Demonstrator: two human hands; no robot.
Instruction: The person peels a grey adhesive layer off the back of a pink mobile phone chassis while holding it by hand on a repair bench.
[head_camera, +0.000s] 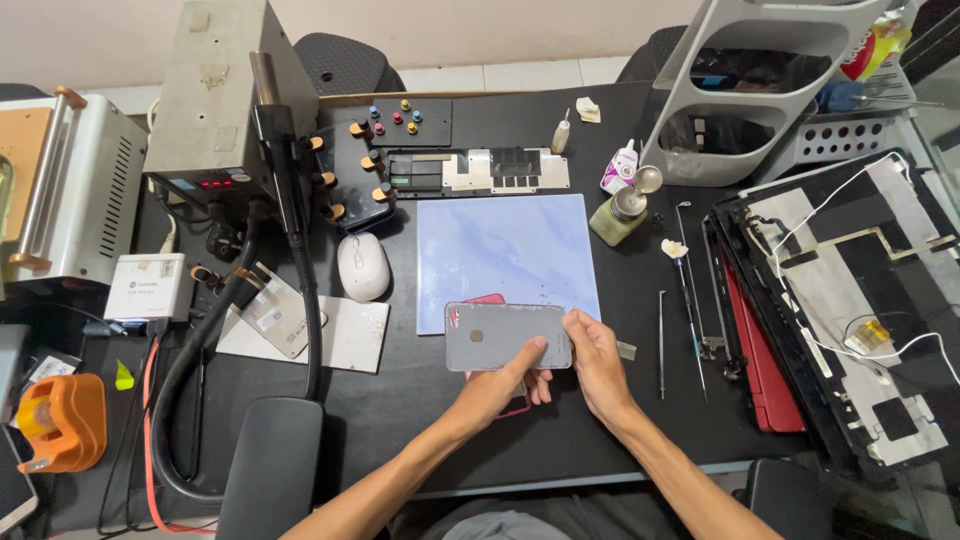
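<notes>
A grey phone (500, 335) lies back side up, held over the near edge of a pale blue work mat (510, 250). My left hand (503, 385) grips it from below, thumb on its back near the right end. My right hand (597, 365) holds its right edge with the fingertips. A red-edged part (489, 299) peeks out from behind the phone, and red also shows under my left fingers.
A white mouse (363, 266) sits left of the mat. A hot-air station (225, 95) with a black hose stands at the back left. Thin metal tools (684, 300) lie right of my hands, next to an opened laptop shell (850, 300). A grey shelf rack (760, 80) stands behind.
</notes>
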